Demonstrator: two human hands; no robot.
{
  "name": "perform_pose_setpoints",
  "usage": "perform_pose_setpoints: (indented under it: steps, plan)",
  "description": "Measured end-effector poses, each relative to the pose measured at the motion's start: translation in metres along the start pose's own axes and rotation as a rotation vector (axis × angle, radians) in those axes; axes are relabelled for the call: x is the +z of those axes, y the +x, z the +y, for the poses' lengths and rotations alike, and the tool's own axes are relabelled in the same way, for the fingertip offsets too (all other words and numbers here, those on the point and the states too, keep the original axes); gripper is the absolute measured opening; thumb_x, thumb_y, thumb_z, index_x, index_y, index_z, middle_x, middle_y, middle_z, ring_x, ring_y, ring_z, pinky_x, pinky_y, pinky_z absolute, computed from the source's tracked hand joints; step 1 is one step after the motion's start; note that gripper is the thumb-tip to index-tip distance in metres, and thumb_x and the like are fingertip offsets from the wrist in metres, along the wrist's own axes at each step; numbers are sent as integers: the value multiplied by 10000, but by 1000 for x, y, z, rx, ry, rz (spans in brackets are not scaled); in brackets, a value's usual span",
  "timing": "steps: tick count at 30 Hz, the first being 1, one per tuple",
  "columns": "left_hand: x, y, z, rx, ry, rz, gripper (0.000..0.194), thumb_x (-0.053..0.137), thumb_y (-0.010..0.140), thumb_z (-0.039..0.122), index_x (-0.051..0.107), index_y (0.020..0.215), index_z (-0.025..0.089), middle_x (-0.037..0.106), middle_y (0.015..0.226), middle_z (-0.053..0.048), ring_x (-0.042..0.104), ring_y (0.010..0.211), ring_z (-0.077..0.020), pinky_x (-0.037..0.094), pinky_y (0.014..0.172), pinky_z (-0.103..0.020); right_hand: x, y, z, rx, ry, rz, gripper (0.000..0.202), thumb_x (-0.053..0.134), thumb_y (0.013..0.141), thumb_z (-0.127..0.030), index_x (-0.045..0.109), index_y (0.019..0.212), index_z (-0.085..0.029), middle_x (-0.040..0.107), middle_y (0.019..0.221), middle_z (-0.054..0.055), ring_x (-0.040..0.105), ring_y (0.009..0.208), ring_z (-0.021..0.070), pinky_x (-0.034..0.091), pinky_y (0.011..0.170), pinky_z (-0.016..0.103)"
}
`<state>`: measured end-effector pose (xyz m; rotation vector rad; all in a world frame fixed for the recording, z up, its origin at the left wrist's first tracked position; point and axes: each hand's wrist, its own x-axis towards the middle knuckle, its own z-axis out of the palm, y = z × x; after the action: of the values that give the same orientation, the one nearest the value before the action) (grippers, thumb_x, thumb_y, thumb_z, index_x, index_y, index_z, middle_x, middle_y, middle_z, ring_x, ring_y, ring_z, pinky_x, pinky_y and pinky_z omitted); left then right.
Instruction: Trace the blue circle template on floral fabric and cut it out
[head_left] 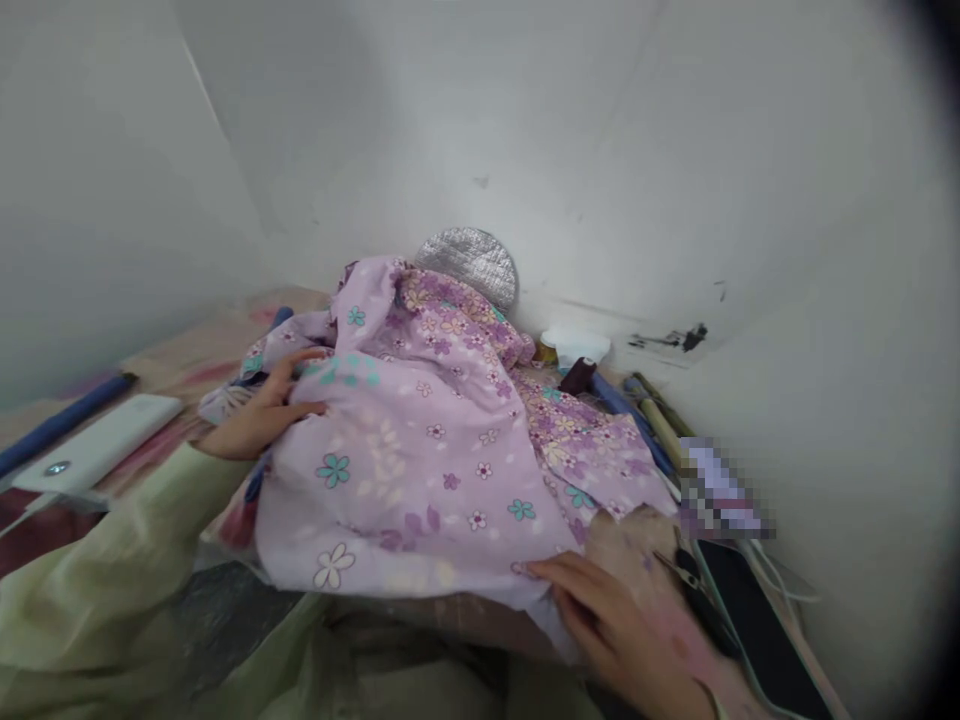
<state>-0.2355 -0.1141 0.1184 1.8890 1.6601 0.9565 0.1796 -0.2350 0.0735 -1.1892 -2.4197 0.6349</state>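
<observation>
A lilac floral cloth (420, 470) with teal, white and purple flowers lies spread and rumpled in front of me, its near edge hanging over the table's front. My left hand (261, 418) rests on the cloth's left side, thumb and fingers apart. At the near right corner, my right hand (619, 625) pinches the cloth's edge between its fingers; the thumb is mostly hidden. Behind, a more densely flowered part of the fabric (457, 325) is bunched up, and a flap of it stretches to the right.
A silvery quilted disc (472, 262) leans against the white wall. On the left lie a white power bank (101, 440) with a cable and a blue roll (67, 420). Small scissors (681, 572), a phone (757, 630) and several rolls (660, 425) line the right side.
</observation>
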Motion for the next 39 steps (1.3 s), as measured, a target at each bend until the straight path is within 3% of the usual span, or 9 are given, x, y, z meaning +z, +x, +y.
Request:
perform_pose_setpoints:
  steps: [8,13,16,19,24,27,31,35,39]
  plan:
    - [-7,-5,-43,58,480,-310,504,390,817,453,370,1281,257,494,1248,-31,487,1077,-219,342,954,-378,-24,25,-2,-55,-108,-258,218,454,836,-183,626,961,-231,654,913,22,589,890,168,479,812,322]
    - [2,5,2,233,572,-85,488,337,822,456,481,1191,171,479,1243,-92,416,1166,-247,284,1015,-359,-13,80,15,-66,-325,1,371,413,869,-279,478,1229,-215,444,1309,102,395,1209,229,354,983,425]
    - [38,17,53,366,455,-267,435,289,868,402,460,1211,196,498,1259,-57,432,1169,-207,296,1017,-323,4,123,31,-64,-402,2,508,435,855,-368,354,1329,-203,287,1421,115,237,1306,260,265,1028,453]
    - [101,28,79,563,450,-545,444,260,896,345,405,1276,168,477,1291,-72,436,1174,-187,296,1013,-323,23,162,49,-35,-443,-61,653,500,809,-421,277,1370,-172,197,1455,134,181,1325,286,209,1044,467]
    - [183,50,37,343,675,-457,715,363,788,607,252,1376,216,245,1435,-120,210,1298,-354,111,997,-609,36,183,72,28,-490,-50,630,487,812,-444,338,1344,-142,110,1475,136,84,1337,325,167,1050,477]
    - [183,64,-5,245,721,-389,754,362,772,625,279,1370,173,238,1434,-136,122,1312,-386,20,990,-626,40,164,85,48,-487,-17,653,450,802,-533,326,1353,-205,116,1480,102,84,1332,342,165,1040,500]
    - [167,72,-33,268,737,-332,702,333,805,581,254,1379,186,227,1446,-90,90,1342,-280,-35,1054,-495,39,134,110,177,-481,47,483,342,878,-451,368,1323,-266,308,1419,59,254,1292,254,246,1021,421]
    - [166,69,-29,295,736,-328,675,344,799,589,322,1350,198,270,1430,-93,139,1332,-277,-25,1054,-488,23,118,137,377,-519,155,483,341,883,-384,389,1303,-149,450,1282,164,397,1165,290,319,921,470]
    - [169,57,-15,362,695,-420,697,330,786,628,300,1360,232,276,1427,-92,196,1313,-284,20,1050,-492,7,121,148,406,-530,105,322,501,807,-375,616,1029,-173,618,1027,112,535,958,245,386,803,359]
